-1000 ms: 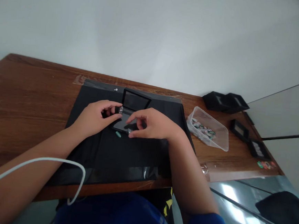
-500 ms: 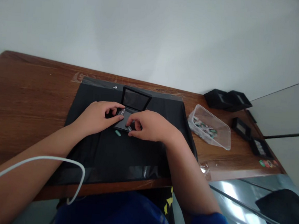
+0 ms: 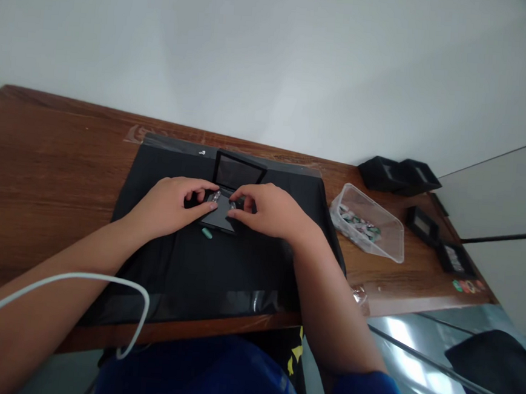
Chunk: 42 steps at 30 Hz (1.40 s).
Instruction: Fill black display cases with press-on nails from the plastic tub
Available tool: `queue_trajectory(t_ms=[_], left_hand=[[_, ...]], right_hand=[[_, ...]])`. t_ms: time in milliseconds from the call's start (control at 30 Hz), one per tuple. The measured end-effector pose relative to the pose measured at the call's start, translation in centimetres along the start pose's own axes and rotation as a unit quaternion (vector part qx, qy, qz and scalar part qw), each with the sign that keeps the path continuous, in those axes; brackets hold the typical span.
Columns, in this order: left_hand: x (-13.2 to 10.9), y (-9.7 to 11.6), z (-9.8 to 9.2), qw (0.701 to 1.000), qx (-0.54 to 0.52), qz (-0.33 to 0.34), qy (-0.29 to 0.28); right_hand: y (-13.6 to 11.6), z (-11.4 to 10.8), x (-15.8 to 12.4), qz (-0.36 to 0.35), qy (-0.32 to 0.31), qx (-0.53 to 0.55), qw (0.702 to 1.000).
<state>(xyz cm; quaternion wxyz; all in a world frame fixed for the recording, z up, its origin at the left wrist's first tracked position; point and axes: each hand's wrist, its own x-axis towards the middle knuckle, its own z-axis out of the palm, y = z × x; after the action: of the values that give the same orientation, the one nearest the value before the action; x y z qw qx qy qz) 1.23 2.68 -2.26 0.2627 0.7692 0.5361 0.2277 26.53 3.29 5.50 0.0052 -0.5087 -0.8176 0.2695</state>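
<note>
On a black mat (image 3: 239, 268) lies a small black hinged box (image 3: 219, 219) with a flat grey inside. Its lid (image 3: 239, 172), framing a see-through window, stands open at the back. My left hand (image 3: 168, 208) is at the box's left side, thumb and forefinger closed around a small clear, shiny piece (image 3: 216, 197). Opposite it, my right hand (image 3: 273, 210) pinches another small clear, shiny piece (image 3: 232, 206) over the right part of the box. Just in front of the box is a small green capsule-shaped piece (image 3: 206, 233).
A clear plastic tub (image 3: 391, 237) of small wrapped pieces stands to the right on the wooden table (image 3: 42, 167). Several black boxes (image 3: 385, 173) are farther right. A white cable (image 3: 102, 278) crosses over my left forearm. A wall rises behind the table.
My right hand has moved away from me, from the box's front right edge toward its back right, with the small clear piece in its fingertips. My left hand stays in place.
</note>
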Motion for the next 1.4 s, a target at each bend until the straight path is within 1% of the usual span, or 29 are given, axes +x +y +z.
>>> queue_trajectory(t_ms=[133,367,567,867,1200,1400], left_hand=[[-0.1,0.1,0.0,1.000,-0.004,-0.003,-0.001],[-0.2,0.3,0.0,1.000,0.004,-0.004,-0.002],[-0.3,0.0,0.0,1.000,0.006,-0.003,-0.006],[-0.5,0.1,-0.2,1.000,0.004,-0.002,-0.009],[-0.7,-0.5,-0.2,1.000,-0.017,0.001,-0.002],[-0.7,-0.4,-0.3,1.000,-0.012,-0.001,-0.011]], right_hand=[[0.2,-0.3,-0.1,0.003,-0.011,-0.006,1.000],[0.0,0.6,0.2,0.008,0.003,0.009,1.000],[-0.3,0.8,0.3,0.007,0.001,0.036,0.999],[-0.4,2.0,1.2,0.017,0.043,0.041,0.998],[0.0,2.2,1.3,-0.013,0.036,0.083,0.996],[0.0,2.1,1.4,-0.002,0.033,0.086,0.996]])
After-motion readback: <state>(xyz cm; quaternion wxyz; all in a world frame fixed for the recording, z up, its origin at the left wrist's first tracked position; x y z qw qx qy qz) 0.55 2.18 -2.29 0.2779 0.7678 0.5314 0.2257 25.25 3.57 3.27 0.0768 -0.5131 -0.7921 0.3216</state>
